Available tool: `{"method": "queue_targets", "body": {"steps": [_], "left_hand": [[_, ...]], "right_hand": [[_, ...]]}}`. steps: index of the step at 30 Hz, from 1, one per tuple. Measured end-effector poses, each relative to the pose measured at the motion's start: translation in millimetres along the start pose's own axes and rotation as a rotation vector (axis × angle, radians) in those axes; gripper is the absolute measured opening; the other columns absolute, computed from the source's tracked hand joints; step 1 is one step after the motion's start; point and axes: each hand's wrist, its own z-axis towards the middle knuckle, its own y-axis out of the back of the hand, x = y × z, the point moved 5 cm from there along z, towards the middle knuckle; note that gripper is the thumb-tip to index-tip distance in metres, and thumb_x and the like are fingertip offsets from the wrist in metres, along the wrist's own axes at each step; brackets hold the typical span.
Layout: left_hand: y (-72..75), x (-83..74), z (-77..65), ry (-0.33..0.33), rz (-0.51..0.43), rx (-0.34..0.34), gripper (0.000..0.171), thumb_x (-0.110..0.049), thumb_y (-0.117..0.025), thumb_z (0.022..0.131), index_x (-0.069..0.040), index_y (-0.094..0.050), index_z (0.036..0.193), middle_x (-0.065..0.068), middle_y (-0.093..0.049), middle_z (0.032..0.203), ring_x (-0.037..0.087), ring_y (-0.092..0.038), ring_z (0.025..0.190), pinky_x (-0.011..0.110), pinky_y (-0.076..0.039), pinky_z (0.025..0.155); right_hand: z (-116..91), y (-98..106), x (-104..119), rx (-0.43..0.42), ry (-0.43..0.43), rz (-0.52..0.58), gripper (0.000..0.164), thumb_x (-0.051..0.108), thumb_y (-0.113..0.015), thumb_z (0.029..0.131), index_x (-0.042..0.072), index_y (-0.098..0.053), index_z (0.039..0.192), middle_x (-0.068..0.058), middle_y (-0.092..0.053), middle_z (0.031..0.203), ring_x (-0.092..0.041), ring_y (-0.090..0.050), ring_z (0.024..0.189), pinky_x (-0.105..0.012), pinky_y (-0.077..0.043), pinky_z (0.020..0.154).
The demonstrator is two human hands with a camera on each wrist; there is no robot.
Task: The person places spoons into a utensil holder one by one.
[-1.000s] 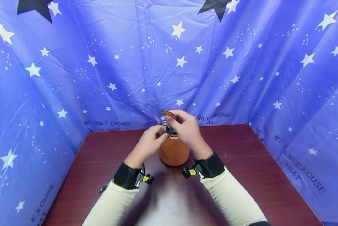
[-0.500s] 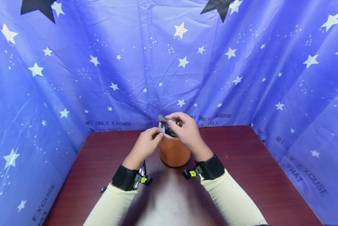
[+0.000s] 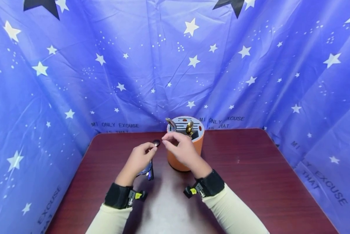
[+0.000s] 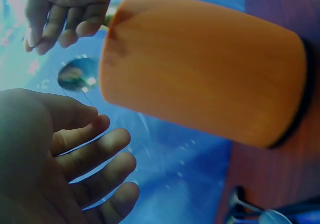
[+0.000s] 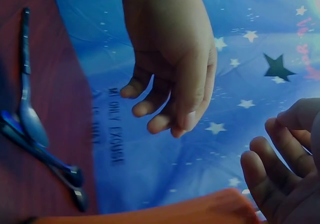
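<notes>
An orange cylindrical cutlery holder (image 3: 179,161) with a white slotted inside stands upright near the table's back edge. A silvery spoon (image 3: 171,123) leans out of its left side; golden cutlery (image 3: 189,127) rises from the middle. My right hand (image 3: 183,149) hovers before the holder's near left side, fingers loosely bent and holding nothing. To its left is my left hand (image 3: 137,162), its thumb near the index finger, with nothing seen between them in the wrist views. Just past those fingertips a dark rounded spoon end (image 3: 156,142) shows, its remainder partly hidden by the hand.
Several pieces of cutlery, including a dark-handled spoon (image 5: 33,124), lie on the reddish-brown table (image 3: 251,162) left of the holder. A blue star-printed curtain (image 3: 151,65) closes off the back and both sides.
Both hands have drawn back from the holder's top, toward the near left. The right hand has let go of the spoon it pinched there, uncovering the slotted inside and golden cutlery.
</notes>
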Motion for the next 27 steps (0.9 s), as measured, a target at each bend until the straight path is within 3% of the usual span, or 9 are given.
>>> {"method": "queue_targets", "body": {"steps": [9, 17, 27], "left_hand": [[-16.6, 34.3, -17.5, 0.019, 0.010, -0.007, 0.007, -0.015, -0.066, 0.096, -0.011, -0.071, 0.094, -0.002, -0.062, 0.079, 0.012, -0.053, 0.069, 0.031, -0.046, 0.068], [-33.2, 50.7, -31.8, 0.056, -0.015, 0.028, 0.004, -0.012, -0.068, 0.094, -0.011, -0.072, 0.094, -0.004, -0.066, 0.081, 0.009, -0.055, 0.072, 0.030, -0.047, 0.070], [-44.1, 69.0, -44.1, 0.089, 0.046, 0.052, 0.005, -0.012, -0.067, 0.095, -0.011, -0.072, 0.092, -0.004, -0.065, 0.082, 0.008, -0.055, 0.070, 0.030, -0.047, 0.068]], "right_hand": [[-15, -40, -41, 0.085, -0.059, -0.005, 0.007, 0.012, -0.072, 0.092, 0.010, -0.072, 0.099, 0.000, -0.071, 0.089, -0.010, -0.062, 0.081, -0.026, -0.051, 0.076], [-28, -68, -65, 0.183, -0.115, -0.045, 0.007, 0.016, -0.070, 0.094, 0.010, -0.071, 0.097, 0.003, -0.071, 0.086, -0.007, -0.062, 0.077, -0.024, -0.052, 0.072], [-41, -93, -87, 0.251, -0.171, -0.101, 0.006, 0.010, -0.067, 0.091, 0.013, -0.072, 0.095, 0.005, -0.070, 0.084, -0.006, -0.061, 0.076, -0.022, -0.051, 0.071]]}}
